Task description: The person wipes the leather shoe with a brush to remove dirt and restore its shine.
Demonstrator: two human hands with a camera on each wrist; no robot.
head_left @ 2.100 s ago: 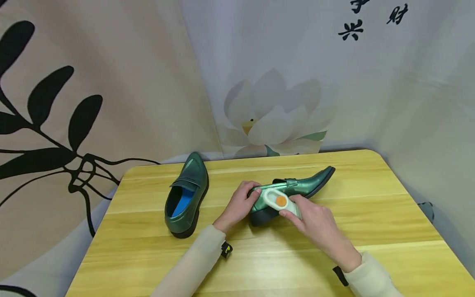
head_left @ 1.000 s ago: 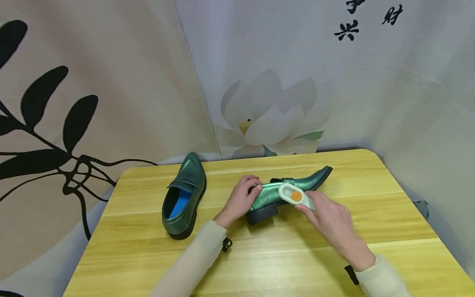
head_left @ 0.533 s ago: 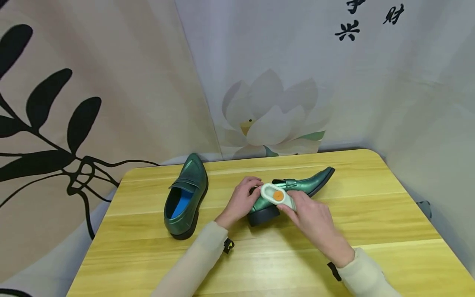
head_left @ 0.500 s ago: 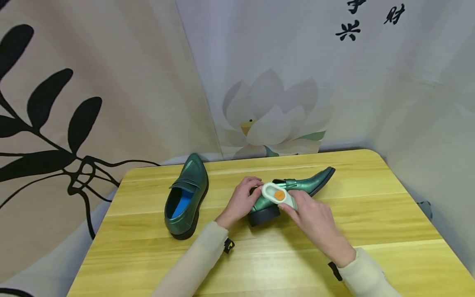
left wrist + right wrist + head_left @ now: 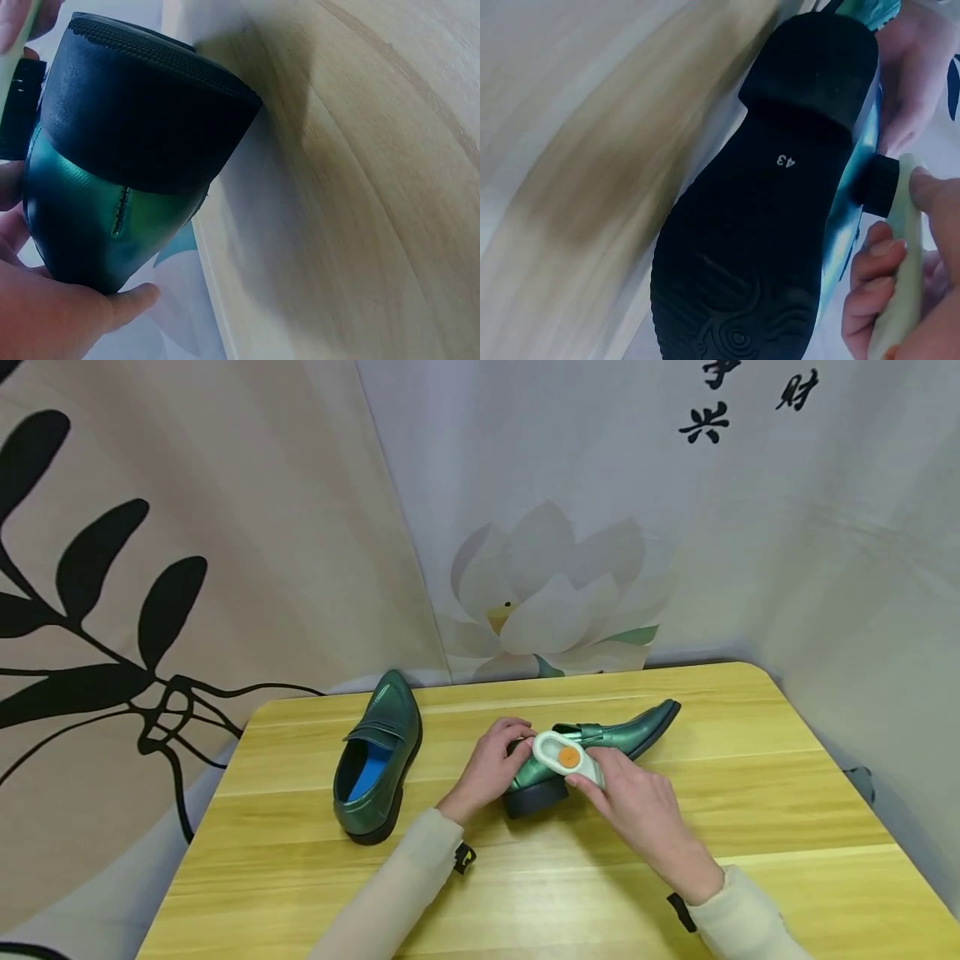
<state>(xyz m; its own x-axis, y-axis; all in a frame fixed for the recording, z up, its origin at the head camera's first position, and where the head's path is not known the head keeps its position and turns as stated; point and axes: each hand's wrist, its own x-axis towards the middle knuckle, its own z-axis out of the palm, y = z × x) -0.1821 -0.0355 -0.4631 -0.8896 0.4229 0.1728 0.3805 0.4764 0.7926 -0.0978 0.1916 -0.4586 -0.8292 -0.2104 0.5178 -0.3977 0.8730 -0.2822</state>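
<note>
Loafer (image 5: pixel 621 735) in metallic green, tipped so that its black sole (image 5: pixel 742 225) shows to the right wrist camera, is held near the middle of the wooden tabletop (image 5: pixel 750 810), heel toward the person's left and toe pointing right and away; whether it rests on the wood or hangs just over it, I cannot tell. The left hand (image 5: pixel 491 768) pinches the heel end at the collar, its fingers (image 5: pixel 133 301) narrow around the upper. The right hand (image 5: pixel 641 802) has its fingers curled round a pale green brush (image 5: pixel 567 758), whose black head (image 5: pixel 880 186) appears to touch the side of the upper just ahead of the heel; bristle or sponge, the head is too dark to tell. To work this side well, the head should probably lie flat against the curve, with light, even strokes running lengthwise from heel to toe. The left grip looks best placed right at the back edge, since those fingers sit very near the head and could be rubbed; a firm pinch there should also check any twist under pressure. Near the raised strap, a gentler pass seems wise. The matching loafer (image 5: pixel 399 752), with its blue insole (image 5: pixel 367 772), stands upright to the left, apart from the brush.
</note>
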